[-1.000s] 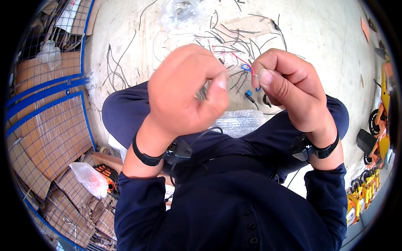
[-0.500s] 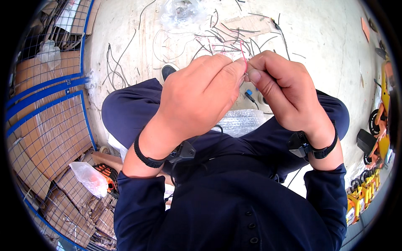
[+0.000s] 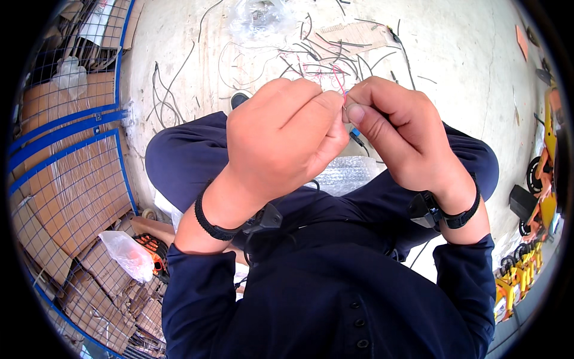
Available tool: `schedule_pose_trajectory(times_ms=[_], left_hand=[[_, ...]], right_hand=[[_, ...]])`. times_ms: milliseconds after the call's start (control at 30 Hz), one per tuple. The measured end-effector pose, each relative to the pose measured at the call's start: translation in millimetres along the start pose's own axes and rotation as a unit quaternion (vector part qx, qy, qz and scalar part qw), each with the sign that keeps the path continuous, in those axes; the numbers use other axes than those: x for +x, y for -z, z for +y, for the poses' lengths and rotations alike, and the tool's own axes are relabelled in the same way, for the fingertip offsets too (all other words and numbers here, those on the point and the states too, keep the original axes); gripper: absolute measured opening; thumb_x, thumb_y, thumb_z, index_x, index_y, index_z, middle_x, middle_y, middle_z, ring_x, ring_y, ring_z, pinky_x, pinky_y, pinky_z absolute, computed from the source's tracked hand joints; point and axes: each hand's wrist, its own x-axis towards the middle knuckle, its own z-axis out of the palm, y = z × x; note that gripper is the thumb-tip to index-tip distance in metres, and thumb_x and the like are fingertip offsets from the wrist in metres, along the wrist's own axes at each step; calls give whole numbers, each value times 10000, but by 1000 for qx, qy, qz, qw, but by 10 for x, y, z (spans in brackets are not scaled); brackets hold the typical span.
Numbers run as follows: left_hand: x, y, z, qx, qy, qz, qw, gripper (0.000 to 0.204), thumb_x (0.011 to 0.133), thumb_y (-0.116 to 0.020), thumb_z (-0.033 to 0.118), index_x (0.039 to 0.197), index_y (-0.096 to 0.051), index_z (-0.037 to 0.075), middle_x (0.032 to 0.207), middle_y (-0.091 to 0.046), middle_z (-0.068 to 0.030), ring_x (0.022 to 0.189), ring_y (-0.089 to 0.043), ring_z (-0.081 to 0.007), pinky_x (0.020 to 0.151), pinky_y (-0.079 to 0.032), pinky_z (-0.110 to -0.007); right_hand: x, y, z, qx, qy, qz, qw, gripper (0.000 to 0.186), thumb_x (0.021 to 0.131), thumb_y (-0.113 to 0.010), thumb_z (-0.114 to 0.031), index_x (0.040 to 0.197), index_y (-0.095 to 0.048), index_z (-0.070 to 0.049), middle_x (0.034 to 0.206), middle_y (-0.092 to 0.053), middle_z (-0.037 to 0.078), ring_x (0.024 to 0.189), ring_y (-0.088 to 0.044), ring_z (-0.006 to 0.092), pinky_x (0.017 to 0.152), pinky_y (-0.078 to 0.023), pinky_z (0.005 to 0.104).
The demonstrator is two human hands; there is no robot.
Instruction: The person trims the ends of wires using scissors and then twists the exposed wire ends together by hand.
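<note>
Bright light pales the floor (image 3: 472,107) while fisheye distortion bends the margins.

the pale, stained concrete floor (image 3: 460,60) carried a loose scatter of short, dark grey cut wires (image 3: 353,43), some of them across a flat piece of brown corrugated cardboard (image 3: 375,33). to their left lay a crumpled clear plastic bag (image 3: 260,23) and, farther left, long thin black wires (image 3: 159,87) in loose bends. a black cable (image 3: 408,63) curved just right of the cardboard. nearer the viewer lay a small blue-and-black connector (image 3: 358,138) and a sheet of clear bubble wrap (image 3: 348,175).
</note>
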Motion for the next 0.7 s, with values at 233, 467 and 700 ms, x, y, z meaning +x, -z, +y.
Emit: schedule_pose_trajectory(times_ms=[233, 467, 700], left_hand=[[0, -11, 20, -8, 15, 33, 999, 201, 614, -660, -43, 801, -660, 32, 707, -611, -80, 613, -590, -210, 539, -478, -284], [20, 92, -82, -54, 140, 15, 989, 103, 754, -601, -34, 831, -666, -9, 715, -613, -61, 601, -555, -110, 527, -425, -222], [37, 52, -56, -183, 64, -42, 980, 158, 802, -636, -4, 957, -663, -25, 815, -633, -110, 637, -589, -134, 566, -475, -224]], right_hand=[[-8, 4, 17, 94, -34, -4, 995, 93, 901, -549, -75, 874, -604, -4, 622, -508, 42, 573, -444, 109, 542, -394, 265], [-26, 87, -132, 170, -131, -31, 976, 140, 934, -535, -119, 877, -603, -10, 690, -519, -24, 623, -409, 45, 558, -353, 218], [25, 94, -128, 209, -175, -23, 962, 116, 925, -547, -93, 849, -579, -12, 683, -494, -33, 661, -397, 40, 583, -357, 220]])
